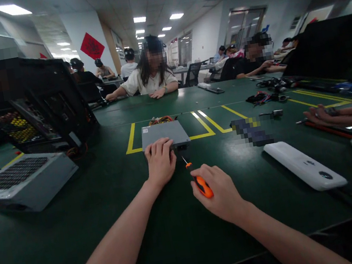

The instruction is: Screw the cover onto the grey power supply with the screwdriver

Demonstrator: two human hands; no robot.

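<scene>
A grey computer power supply unit (166,132) lies on the green table, its coloured cables behind it. My left hand (161,159) grips its near edge, with fingers over the top face and the thumb side towards the front. In my right hand (217,190) is a screwdriver (204,186) with an orange and black handle, the fingers closed around it. Its thin shaft points forward at the near face of the power supply unit, close to the socket. Whether the tip touches a screw I cannot tell.
To the left stand a larger grey power supply unit (31,178) and a black computer case (46,104). White power banks (305,165) lie on the right, near another person's hands (342,117). Yellow tape (131,137) marks the table (169,250). A person (153,75) sits opposite.
</scene>
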